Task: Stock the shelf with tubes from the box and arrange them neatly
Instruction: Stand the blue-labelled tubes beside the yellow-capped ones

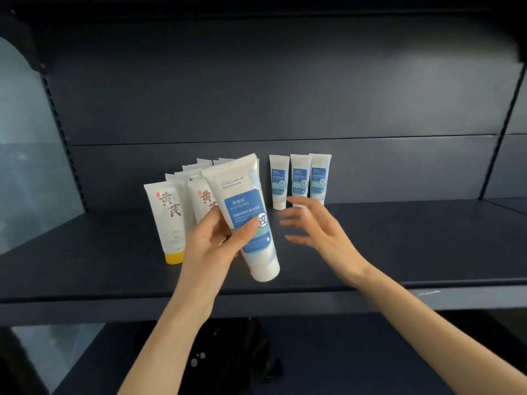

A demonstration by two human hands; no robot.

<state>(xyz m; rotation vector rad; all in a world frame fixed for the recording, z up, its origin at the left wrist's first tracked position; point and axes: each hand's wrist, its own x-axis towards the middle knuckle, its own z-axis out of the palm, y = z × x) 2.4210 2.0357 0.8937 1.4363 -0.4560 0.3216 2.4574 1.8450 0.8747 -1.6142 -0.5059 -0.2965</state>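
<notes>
My left hand (212, 246) grips a white tube with a blue label (245, 212), cap down and tilted, above the front of the dark shelf (399, 246). My right hand (316, 226) hovers just right of it, fingers spread and holding nothing. Behind my left hand, several white tubes with yellow caps (168, 220) stand in rows. Three blue-label tubes (301, 179) stand side by side at the back of the shelf, beyond my right hand. No box is in view.
The shelf's back panel (285, 81) is dark, with slotted uprights at left (61, 135) and right (502, 132). A glass pane (25, 155) borders the left side. A black object (228, 357) lies on the lower level below the shelf edge.
</notes>
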